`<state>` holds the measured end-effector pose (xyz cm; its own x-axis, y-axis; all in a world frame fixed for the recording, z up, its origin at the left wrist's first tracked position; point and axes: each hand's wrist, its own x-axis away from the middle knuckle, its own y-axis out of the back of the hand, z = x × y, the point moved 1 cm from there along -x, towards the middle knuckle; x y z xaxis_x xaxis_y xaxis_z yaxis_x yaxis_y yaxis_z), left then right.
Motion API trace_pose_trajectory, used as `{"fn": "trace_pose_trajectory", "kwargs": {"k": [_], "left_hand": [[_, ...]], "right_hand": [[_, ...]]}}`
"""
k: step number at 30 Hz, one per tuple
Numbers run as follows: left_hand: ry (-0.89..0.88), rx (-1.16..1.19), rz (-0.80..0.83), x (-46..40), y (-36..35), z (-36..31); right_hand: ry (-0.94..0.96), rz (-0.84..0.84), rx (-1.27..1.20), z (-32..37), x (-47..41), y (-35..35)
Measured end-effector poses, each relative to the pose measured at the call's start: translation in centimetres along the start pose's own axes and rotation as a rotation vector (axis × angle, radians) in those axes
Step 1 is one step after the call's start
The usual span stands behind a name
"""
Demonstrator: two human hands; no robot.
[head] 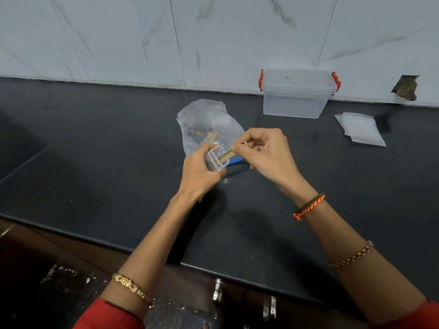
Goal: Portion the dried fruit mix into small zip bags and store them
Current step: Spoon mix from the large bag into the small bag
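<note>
From the head view, your left hand (202,172) sits just left of the frame's centre, its fingers curled round a small zip bag (215,160) that looks partly filled with something dark. Your right hand (263,153), just right of centre, pinches a pale wooden scoop or stick (225,155) between thumb and forefinger, its tip reaching into the small bag's mouth (whether it carries fruit at this instant is too small to tell).

Just behind your hands, touching the black counter (118,150), lies the large clear bag of dried fruit mix (204,119), open and slumped, with orange and dark pieces showing inside. A bit of something blue (235,160) peeks out beneath it; I cannot tell what it is.

In the upper right of the frame, against the marble wall, stands a lidded clear storage box (297,96) with red clips, and it looks to hold no bags yet. Right of it lies a small stack of flat unused zip bags (361,129).

So you appear early on: one bag being filled, none visibly sealed or stored, several empties waiting and the box lid not yet off.
</note>
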<state>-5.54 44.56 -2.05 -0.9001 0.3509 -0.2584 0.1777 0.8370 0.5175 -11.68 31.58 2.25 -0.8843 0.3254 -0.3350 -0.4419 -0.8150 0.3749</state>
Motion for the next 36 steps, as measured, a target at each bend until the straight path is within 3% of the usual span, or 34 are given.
{"fn": "trace_pose_trajectory", "kwargs": {"k": [2, 5, 7, 9, 14, 17, 23, 26, 31, 34, 36], "left_hand": [[0.017, 0.008, -0.004, -0.2, 0.2, 0.4], [0.030, 0.023, -0.035, -0.5, 0.6, 0.9], [0.034, 0.030, -0.059, -0.7, 0.9, 0.9], [0.037, 0.031, -0.078, -0.8, 1.1, 0.9], [0.022, -0.113, -0.180, -0.9, 1.7, 1.1], [0.017, -0.340, -0.143, -1.4, 1.4, 1.1], [-0.003, -0.582, -0.062, -2.4, 0.5, 1.8], [0.026, -0.435, -0.181, -2.7, 0.7, 1.4], [0.059, -0.142, -0.290, -2.9, 1.4, 1.1], [0.096, 0.027, -0.293, -2.9, 1.6, 0.9], [0.140, 0.118, -0.300, -3.0, 1.4, 1.2]], "right_hand": [[0.261, -0.024, 0.157, 0.0, 0.1, 0.3], [0.801, -0.050, 0.430, -0.4, 0.1, 1.2], [0.969, -0.071, 0.495, -1.0, -0.1, 1.8], [0.849, -0.106, 0.370, -1.4, 0.0, 2.4], [-0.282, -0.200, -0.403, -3.2, 0.3, 3.1], [-0.635, -0.270, -0.659, -5.0, 0.8, 4.0], [-0.727, -0.210, -0.558, -6.2, 1.9, 4.7], [-0.672, -0.216, -0.458, -6.2, 2.2, 3.9], [-0.495, -0.412, -0.333, -6.2, 1.5, 0.6], [-0.355, -0.511, -0.074, -5.8, 0.4, -1.5], [-0.242, -0.473, 0.147, -5.3, -0.2, -2.8]]}}
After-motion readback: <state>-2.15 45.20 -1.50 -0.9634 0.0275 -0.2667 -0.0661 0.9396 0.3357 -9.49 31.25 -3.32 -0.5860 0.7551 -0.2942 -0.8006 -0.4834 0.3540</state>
